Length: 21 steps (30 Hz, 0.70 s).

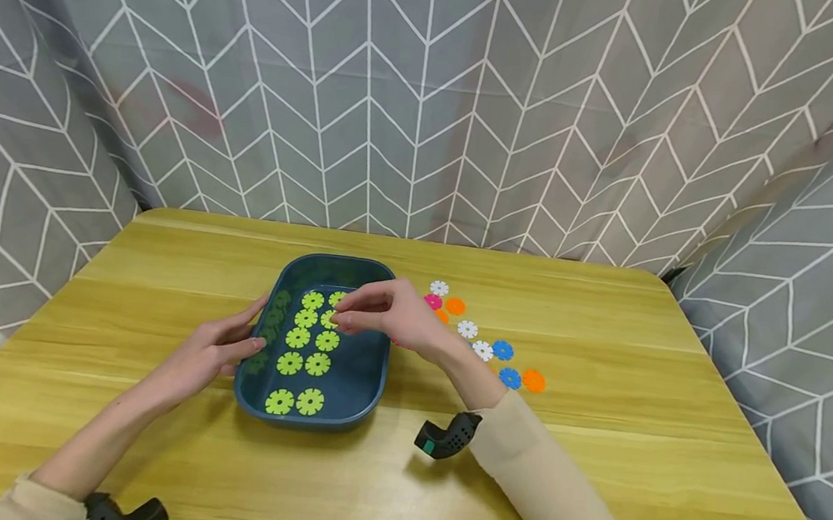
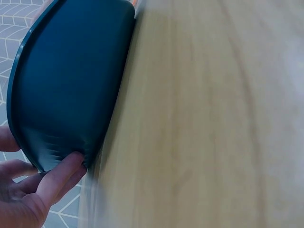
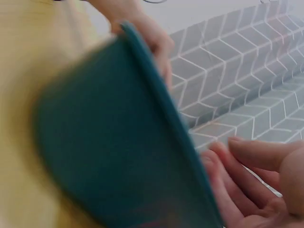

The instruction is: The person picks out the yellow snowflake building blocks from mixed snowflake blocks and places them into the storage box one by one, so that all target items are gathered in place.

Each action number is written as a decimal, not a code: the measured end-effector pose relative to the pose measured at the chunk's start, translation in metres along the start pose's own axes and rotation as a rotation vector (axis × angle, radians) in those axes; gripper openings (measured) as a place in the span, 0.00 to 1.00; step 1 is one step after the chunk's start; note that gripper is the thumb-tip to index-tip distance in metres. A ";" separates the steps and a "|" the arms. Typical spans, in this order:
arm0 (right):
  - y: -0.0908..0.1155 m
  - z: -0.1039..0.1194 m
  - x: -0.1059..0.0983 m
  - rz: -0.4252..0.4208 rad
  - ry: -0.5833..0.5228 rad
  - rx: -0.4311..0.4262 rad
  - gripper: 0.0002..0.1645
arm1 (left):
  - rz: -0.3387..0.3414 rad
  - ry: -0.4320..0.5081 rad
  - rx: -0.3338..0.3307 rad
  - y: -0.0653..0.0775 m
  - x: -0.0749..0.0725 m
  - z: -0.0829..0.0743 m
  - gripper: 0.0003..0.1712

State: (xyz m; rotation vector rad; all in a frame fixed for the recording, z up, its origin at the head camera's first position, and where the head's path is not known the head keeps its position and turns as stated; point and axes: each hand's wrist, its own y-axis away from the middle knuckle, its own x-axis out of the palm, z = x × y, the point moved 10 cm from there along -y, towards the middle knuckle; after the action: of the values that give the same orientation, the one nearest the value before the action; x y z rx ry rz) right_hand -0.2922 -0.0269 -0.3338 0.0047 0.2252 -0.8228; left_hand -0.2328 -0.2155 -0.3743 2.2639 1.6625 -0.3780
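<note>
A dark blue-green plastic basin (image 1: 346, 400) stands on the wooden table. Inside it lie several yellow-green, notched snowflake discs (image 1: 318, 364) in two columns. My left hand (image 1: 215, 349) holds the basin's left side, thumb over the rim; in the left wrist view its fingers (image 2: 66, 173) press against the outer wall. Reaching over the right rim, my right hand (image 1: 392, 312) has its fingertips just above a green disc (image 1: 330, 319) in the right column. In the right wrist view the thumb and bent fingers of the right hand (image 3: 256, 183) show no disc between them.
Right of the basin are scattered white (image 1: 467, 329), blue (image 1: 510, 378), orange (image 1: 534, 381) and pink discs (image 1: 432, 302), some partly hidden by the right hand. A grey patterned curtain (image 1: 432, 102) hangs behind the table (image 1: 632, 448). Black cameras sit at both wrists.
</note>
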 end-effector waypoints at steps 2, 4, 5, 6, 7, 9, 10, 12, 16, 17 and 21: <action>0.009 -0.002 -0.004 -0.050 -0.008 -0.009 0.14 | 0.002 -0.004 -0.003 0.000 0.000 0.000 0.38; 0.019 -0.002 -0.009 -0.109 0.000 -0.019 0.14 | 0.004 -0.006 -0.004 0.001 0.000 0.001 0.38; 0.024 -0.002 -0.012 -0.144 0.015 -0.023 0.13 | 0.004 -0.008 -0.005 0.001 0.000 0.001 0.38; 0.028 -0.002 -0.016 -0.179 0.026 -0.026 0.13 | 0.004 -0.008 -0.007 0.001 0.000 0.001 0.38; 0.033 -0.002 -0.019 -0.212 0.033 -0.027 0.12 | 0.001 -0.010 -0.009 0.001 0.000 0.002 0.38; 0.043 -0.002 -0.027 -0.273 0.056 -0.027 0.12 | -0.001 -0.012 -0.008 0.001 0.000 0.002 0.38; 0.048 -0.003 -0.031 -0.303 0.072 -0.025 0.13 | -0.004 -0.014 -0.007 0.001 0.000 0.002 0.38; 0.057 -0.005 -0.038 -0.346 0.102 -0.027 0.14 | -0.006 -0.015 -0.005 0.001 0.000 0.002 0.38; 0.074 -0.014 -0.051 -0.414 0.192 -0.025 0.16 | -0.013 -0.019 0.001 0.001 0.000 0.002 0.38; 0.078 -0.017 -0.054 -0.426 0.209 -0.019 0.16 | -0.013 -0.015 0.002 0.002 0.000 0.003 0.38; 0.096 -0.031 -0.063 -0.463 0.264 0.016 0.18 | -0.010 0.002 0.003 0.004 0.000 0.004 0.38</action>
State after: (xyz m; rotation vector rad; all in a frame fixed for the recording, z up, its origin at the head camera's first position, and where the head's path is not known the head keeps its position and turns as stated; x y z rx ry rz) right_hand -0.2700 0.0874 -0.3590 0.0790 0.4795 -1.2866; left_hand -0.2293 -0.2176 -0.3776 2.2595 1.6759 -0.3806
